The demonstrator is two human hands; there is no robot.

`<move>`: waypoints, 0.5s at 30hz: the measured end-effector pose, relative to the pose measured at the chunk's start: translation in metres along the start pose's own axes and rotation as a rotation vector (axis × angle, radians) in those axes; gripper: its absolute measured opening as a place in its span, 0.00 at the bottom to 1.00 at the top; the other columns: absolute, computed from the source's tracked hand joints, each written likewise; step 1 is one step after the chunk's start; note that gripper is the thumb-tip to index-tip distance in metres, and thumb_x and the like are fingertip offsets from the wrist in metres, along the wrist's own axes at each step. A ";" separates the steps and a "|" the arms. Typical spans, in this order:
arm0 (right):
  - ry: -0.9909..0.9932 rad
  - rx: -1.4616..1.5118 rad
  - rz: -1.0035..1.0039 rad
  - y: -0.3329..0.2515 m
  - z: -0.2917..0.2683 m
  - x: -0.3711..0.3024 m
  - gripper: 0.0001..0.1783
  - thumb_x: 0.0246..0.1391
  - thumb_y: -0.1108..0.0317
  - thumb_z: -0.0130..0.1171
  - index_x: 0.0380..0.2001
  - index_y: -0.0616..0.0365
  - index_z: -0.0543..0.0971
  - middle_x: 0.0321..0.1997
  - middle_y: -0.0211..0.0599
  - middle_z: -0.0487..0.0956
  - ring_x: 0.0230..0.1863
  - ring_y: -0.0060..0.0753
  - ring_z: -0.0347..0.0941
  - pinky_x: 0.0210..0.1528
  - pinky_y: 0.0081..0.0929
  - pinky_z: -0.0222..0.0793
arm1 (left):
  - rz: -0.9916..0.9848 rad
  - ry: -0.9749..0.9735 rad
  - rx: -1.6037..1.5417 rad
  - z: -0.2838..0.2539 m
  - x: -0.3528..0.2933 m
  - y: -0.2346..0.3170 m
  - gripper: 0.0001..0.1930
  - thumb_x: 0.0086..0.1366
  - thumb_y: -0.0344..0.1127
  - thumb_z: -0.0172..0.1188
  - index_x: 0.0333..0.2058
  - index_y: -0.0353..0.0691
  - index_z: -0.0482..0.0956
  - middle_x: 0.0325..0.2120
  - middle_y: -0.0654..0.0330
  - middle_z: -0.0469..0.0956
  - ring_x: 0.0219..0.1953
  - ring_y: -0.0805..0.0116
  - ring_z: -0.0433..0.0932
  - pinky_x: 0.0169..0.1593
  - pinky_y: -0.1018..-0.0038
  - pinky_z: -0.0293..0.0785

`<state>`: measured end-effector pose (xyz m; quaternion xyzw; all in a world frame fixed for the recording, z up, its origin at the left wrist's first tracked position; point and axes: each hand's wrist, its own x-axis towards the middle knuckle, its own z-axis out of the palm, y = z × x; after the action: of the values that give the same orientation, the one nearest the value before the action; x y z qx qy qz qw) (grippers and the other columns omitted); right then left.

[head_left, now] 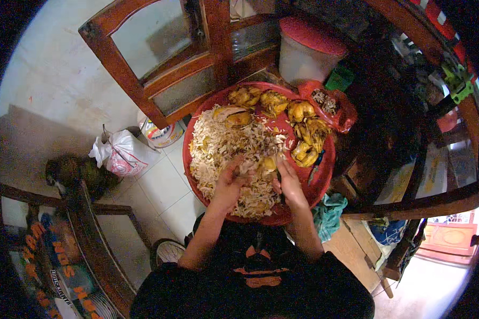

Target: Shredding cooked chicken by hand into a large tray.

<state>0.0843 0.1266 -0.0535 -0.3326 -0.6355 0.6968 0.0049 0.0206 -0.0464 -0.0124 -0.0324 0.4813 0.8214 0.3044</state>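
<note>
A large round red tray lies in front of me, heaped on its left and middle with pale shredded meat, apparently chicken. Whole browned chicken pieces sit along its far and right side. My left hand is over the near part of the heap, its fingers smeared by motion. To the right, my right hand points away from me with fingers stretched out. Near its fingertips is a pale yellowish chunk; I cannot tell whether it is held. A dark narrow shape shows beside the right palm, too unclear to name.
Beyond the tray stand a white bucket with a red lid and a wooden-framed glass door. A red plastic bag with scraps touches the tray's far right. A thin dark-handled utensil, a green cloth and a white sack lie around.
</note>
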 end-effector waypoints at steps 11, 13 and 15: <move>-0.250 -0.550 -0.367 -0.023 0.029 -0.039 0.24 0.60 0.58 0.43 0.54 0.64 0.64 0.37 0.44 0.74 0.39 0.33 0.70 0.42 0.27 0.65 | 0.033 -0.012 0.244 -0.010 -0.004 0.005 0.08 0.57 0.24 0.56 0.37 0.31 0.76 0.31 0.63 0.77 0.32 0.74 0.75 0.34 0.79 0.73; -0.352 -0.547 -0.440 -0.019 0.027 -0.034 0.24 0.60 0.58 0.42 0.55 0.63 0.64 0.43 0.49 0.74 0.47 0.37 0.70 0.50 0.28 0.63 | 0.073 -0.015 0.265 -0.006 -0.003 0.005 0.07 0.56 0.24 0.57 0.35 0.32 0.76 0.30 0.62 0.77 0.31 0.75 0.75 0.33 0.79 0.72; -0.283 -0.554 -0.256 -0.038 0.031 -0.037 0.23 0.61 0.59 0.42 0.54 0.63 0.64 0.49 0.52 0.72 0.55 0.39 0.65 0.57 0.30 0.56 | 0.118 -0.002 0.288 -0.010 -0.003 0.004 0.06 0.54 0.24 0.58 0.33 0.32 0.76 0.28 0.62 0.78 0.29 0.75 0.75 0.33 0.80 0.71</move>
<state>0.0824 0.0907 -0.0042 -0.1386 -0.8317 0.5306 -0.0863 0.0186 -0.0576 -0.0131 0.0406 0.5951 0.7602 0.2576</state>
